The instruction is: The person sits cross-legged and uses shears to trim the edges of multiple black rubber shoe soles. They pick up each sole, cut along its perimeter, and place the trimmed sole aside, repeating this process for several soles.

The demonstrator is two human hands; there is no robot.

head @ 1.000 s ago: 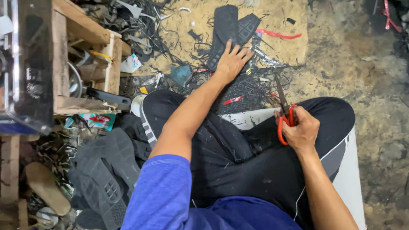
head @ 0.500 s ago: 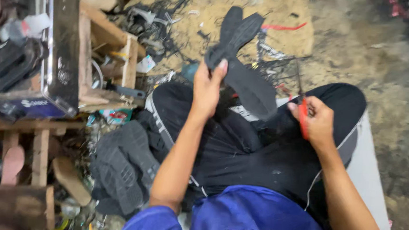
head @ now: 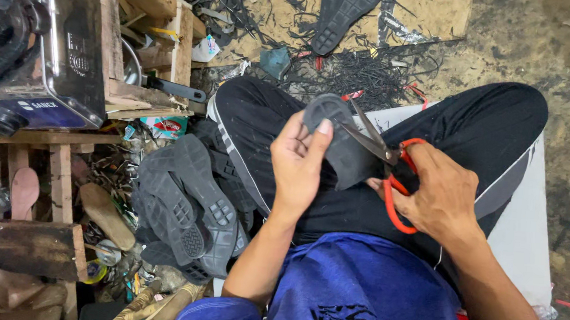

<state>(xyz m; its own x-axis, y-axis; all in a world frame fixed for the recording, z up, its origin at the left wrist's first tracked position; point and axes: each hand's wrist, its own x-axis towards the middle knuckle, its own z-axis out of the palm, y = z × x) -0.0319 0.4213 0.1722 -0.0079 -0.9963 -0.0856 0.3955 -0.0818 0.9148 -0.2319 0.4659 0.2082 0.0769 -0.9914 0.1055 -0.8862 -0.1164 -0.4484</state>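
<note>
My left hand (head: 300,164) grips a black rubber shoe sole (head: 343,141) over my lap, thumb pressed on its rounded end. My right hand (head: 440,194) holds red-handled scissors (head: 386,164), fingers through the loops. The blades are parted at the sole's edge. I sit cross-legged in black trousers and a blue shirt.
A stack of grey-black soles (head: 185,203) lies by my left knee. Another black sole (head: 345,10) rests on the board ahead among black rubber trimmings (head: 358,71). A wooden rack (head: 145,50) with tools and a metal box (head: 46,43) stands to the left.
My left hand lifted the black sole from the floor ahead and brought it to my lap. The scissors in my right hand moved in against the sole.
</note>
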